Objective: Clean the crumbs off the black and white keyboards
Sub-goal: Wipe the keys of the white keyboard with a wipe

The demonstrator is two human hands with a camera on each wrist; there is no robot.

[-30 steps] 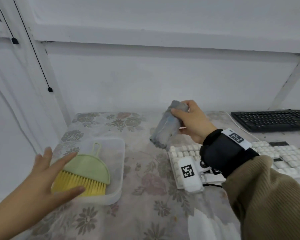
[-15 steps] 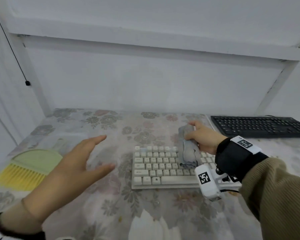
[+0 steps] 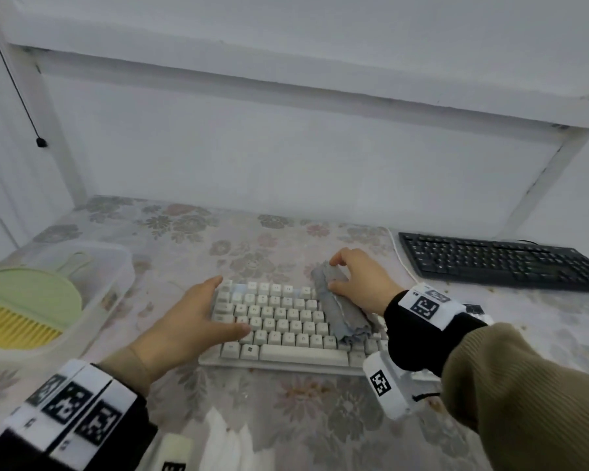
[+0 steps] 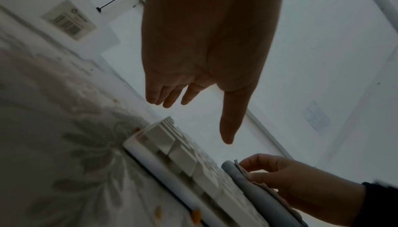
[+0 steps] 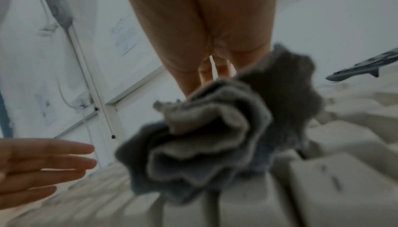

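The white keyboard (image 3: 286,321) lies in the middle of the flowered table. A rolled grey cloth (image 3: 339,309) lies across its right-hand keys. My right hand (image 3: 344,273) grips the cloth's far end with curled fingers and thumb; in the right wrist view the bunched cloth (image 5: 215,137) sits on the keys (image 5: 323,188). My left hand (image 3: 208,307) is open, fingers straight, over the keyboard's left end; the left wrist view shows its fingers (image 4: 226,128) just above the keys (image 4: 183,155). The black keyboard (image 3: 500,261) lies at the back right, untouched.
A clear plastic tub (image 3: 116,266) at the left holds a green brush with yellow bristles (image 3: 24,300). Orange crumbs (image 4: 196,215) lie on the tablecloth by the white keyboard's front edge. A white wall and shelf frame close off the back.
My right hand brought the cloth down from the air onto the white keyboard. My left hand moved from the brush tub to the keyboard's left end. The view swung right.
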